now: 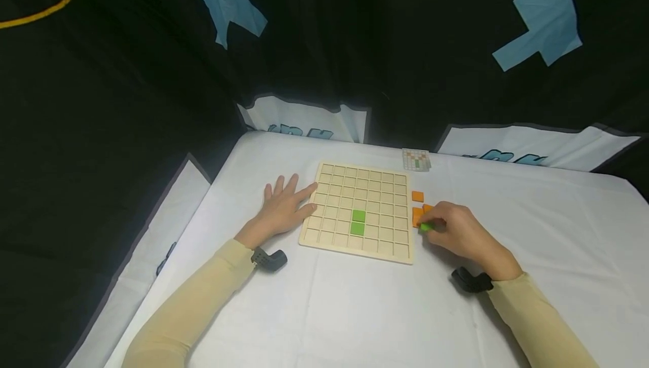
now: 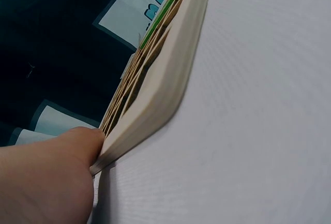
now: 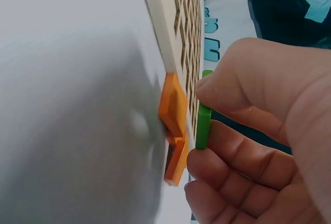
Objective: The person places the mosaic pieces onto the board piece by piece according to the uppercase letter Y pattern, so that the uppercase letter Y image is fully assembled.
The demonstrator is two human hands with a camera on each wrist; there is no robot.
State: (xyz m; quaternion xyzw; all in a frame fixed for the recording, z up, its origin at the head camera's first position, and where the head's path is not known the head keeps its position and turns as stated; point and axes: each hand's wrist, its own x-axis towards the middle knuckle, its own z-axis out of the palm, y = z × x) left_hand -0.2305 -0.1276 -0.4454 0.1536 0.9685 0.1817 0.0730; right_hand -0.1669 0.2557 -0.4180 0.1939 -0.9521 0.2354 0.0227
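On a clock centred on the board (image 1: 373, 205), with 12 away from the person, the far edge of the table (image 1: 365, 311) lies near at 12, and its side edge runs past the left hand (image 1: 284, 210) toward 10. White cloth spreads wide at 6 and on past the right hand (image 1: 453, 227) at 3, giving the most room there. Tighter is the strip by the board's 3 o'clock rim, where orange tiles (image 1: 417, 196) lie just beside it. A card (image 1: 416, 159) sits at 1, close to the far edge.

The right hand, at 3 to 4, pinches a green tile (image 3: 204, 130) between thumb and fingers, above the orange ones. Its thin edge faces the wrist camera; the long side of that edge runs roughly along the table surface, so it looks nearly level. Fingers cover much of its face, so whether one side is longer cannot be told.

The left hand lies at 9, fingers spread wide, thumb and forefinger touching the board's rim. The board looks about square, its 3 o'clock end turned slightly toward the person. Its green pair (image 1: 358, 222) fills two neighbouring cells, its long axis running nearly 12 to 6.
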